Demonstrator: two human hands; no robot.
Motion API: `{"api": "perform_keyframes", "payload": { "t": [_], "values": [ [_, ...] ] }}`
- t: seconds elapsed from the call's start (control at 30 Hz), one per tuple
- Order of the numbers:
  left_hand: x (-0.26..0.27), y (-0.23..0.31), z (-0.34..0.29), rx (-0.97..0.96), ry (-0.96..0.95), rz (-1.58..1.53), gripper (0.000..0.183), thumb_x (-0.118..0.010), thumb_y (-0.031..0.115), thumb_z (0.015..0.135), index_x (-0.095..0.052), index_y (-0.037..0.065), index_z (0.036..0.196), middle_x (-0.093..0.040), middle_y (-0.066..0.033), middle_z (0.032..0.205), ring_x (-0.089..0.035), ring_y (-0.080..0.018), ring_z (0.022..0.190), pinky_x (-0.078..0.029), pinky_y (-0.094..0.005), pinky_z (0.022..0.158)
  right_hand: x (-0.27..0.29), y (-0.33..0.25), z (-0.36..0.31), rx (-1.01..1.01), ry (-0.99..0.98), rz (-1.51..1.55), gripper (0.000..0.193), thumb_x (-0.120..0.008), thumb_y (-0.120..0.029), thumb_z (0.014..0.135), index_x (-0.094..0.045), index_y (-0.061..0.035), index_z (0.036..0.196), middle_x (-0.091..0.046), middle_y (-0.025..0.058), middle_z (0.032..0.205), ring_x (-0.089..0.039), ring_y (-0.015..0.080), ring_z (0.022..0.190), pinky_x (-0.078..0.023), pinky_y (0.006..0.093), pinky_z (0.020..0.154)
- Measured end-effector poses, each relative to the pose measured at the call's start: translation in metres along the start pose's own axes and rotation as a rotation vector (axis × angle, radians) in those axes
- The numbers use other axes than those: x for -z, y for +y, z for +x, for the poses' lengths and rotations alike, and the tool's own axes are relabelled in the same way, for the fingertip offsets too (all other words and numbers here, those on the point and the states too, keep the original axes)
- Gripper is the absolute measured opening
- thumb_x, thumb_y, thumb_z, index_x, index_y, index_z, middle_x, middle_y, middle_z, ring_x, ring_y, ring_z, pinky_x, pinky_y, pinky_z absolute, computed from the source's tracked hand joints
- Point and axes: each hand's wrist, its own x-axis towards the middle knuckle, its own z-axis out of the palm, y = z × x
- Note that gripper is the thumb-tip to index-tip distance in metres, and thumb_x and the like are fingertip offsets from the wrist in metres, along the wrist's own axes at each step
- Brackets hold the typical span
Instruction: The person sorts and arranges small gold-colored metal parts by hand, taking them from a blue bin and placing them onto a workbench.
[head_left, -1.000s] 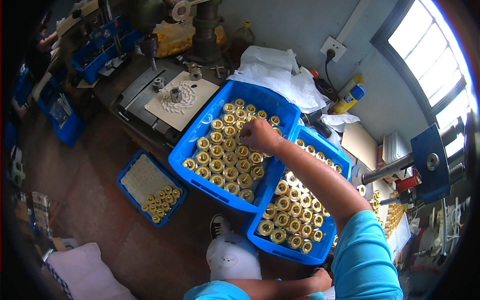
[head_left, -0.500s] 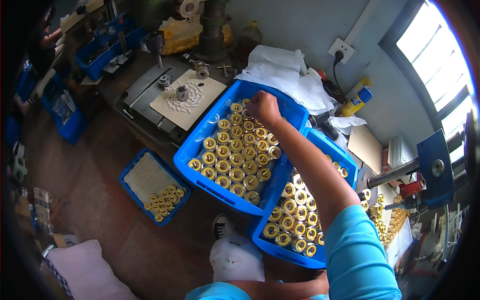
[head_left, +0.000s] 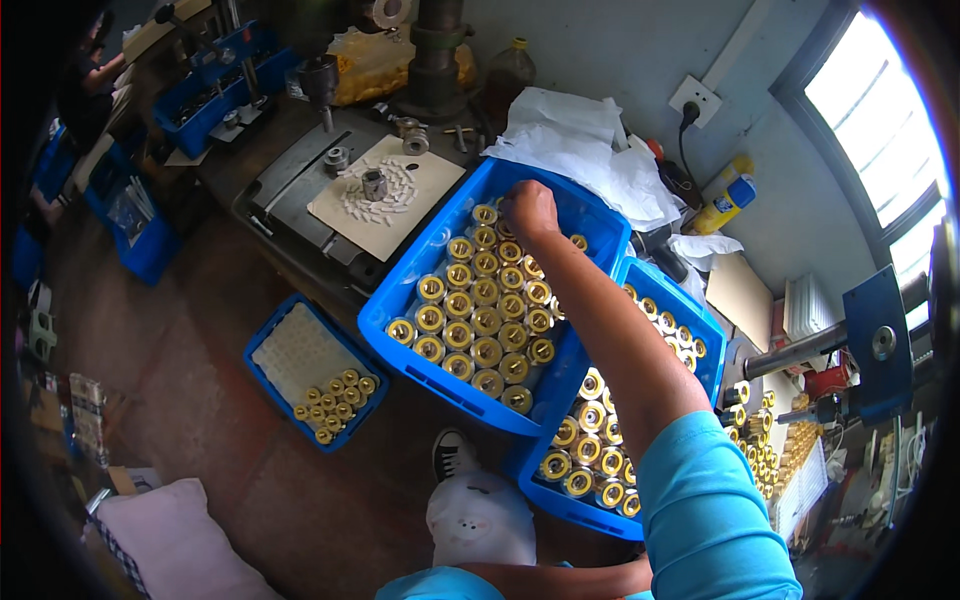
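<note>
well left of the grip, one pink cushion (head_left: 185,540), one small blue tray (head_left: 276,394) bearing about a dozen gold-topped cylinders (head_left: 343,410). closer, one cardboard sheet (head_left: 385,238) with many white pegs (head_left: 395,190). beneath the grip, one large blue bin (head_left: 440,385) of roughly thirty gold-rimmed cylinders (head_left: 485,320). right hand (head_left: 528,207) over its far end, with curled fingers; cannot tell whether holding anything. left hand (head_left: 633,573) mostly behind the right sleeve (head_left: 705,500); cannot tell its state. right of the grip, one second bin (head_left: 575,510), partly blocked by the right forearm (head_left: 630,340); beyond, one yellow bottle (head_left: 725,205).
</note>
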Motion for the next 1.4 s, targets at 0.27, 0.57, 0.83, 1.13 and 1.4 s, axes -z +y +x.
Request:
{"api": "perform_keyframes", "payload": {
  "t": [0.27,0.57,0.83,1.13,1.4],
  "values": [
    [0.001,0.000,-0.002,0.042,0.205,-0.164,0.028,-0.061,0.027,0.082,-0.075,0.007,0.096,-0.072,-0.0142,0.091,-0.068,-0.0376,0.084,-0.051,-0.0578,0.069,0.005,-0.005,-0.008,0.104,0.003,0.080,0.017,-0.064,-0.010,0.075,-0.070,-0.0038,0.090,-0.069,0.0219,0.091,-0.065,0.0395,0.093,-0.052,0.0444,0.082],
    [0.004,-0.007,-0.016,0.094,0.426,-0.340,0.028,-0.062,0.028,0.082,-0.075,0.008,0.097,-0.072,-0.0142,0.092,-0.068,-0.0373,0.084,-0.051,-0.0570,0.069,-0.008,-0.005,-0.012,0.159,-0.048,0.165,0.018,-0.069,-0.017,0.076,-0.072,-0.0030,0.087,-0.069,0.0192,0.083,-0.068,0.0352,0.082,-0.053,0.0400,0.077],
    [0.005,0.000,-0.031,0.096,0.562,-0.475,0.029,-0.062,0.029,0.082,-0.075,0.008,0.097,-0.072,-0.0142,0.092,-0.069,-0.0370,0.085,-0.051,-0.0562,0.070,0.022,-0.007,-0.035,0.181,0.061,0.168,0.015,-0.060,-0.014,0.080,-0.069,-0.0030,0.085,-0.067,0.0232,0.089,-0.064,0.0425,0.088,-0.052,0.0463,0.078],
    [0.111,0.022,-0.047,-0.033,-0.181,0.140,0.022,-0.061,0.024,0.083,-0.075,0.010,0.093,-0.072,-0.0096,0.089,-0.070,-0.0306,0.087,-0.054,-0.0419,0.070,0.188,-0.047,-0.234,0.607,-0.137,0.433,0.009,-0.064,-0.010,0.085,-0.060,-0.0038,0.090,-0.057,0.0181,0.086,-0.061,0.0374,0.080,-0.050,0.0438,0.067],
    [0.141,0.046,-0.043,-0.273,-0.372,0.671,0.017,-0.054,0.008,0.083,-0.065,0.002,0.094,-0.067,-0.0146,0.099,-0.064,-0.0316,0.097,-0.052,-0.0427,0.083,0.367,0.077,-0.428,0.254,0.134,0.208,0.015,-0.069,-0.009,0.084,-0.064,-0.0064,0.098,-0.059,0.0096,0.080,-0.062,0.0276,0.069,-0.051,0.0376,0.059]
  ]
}}
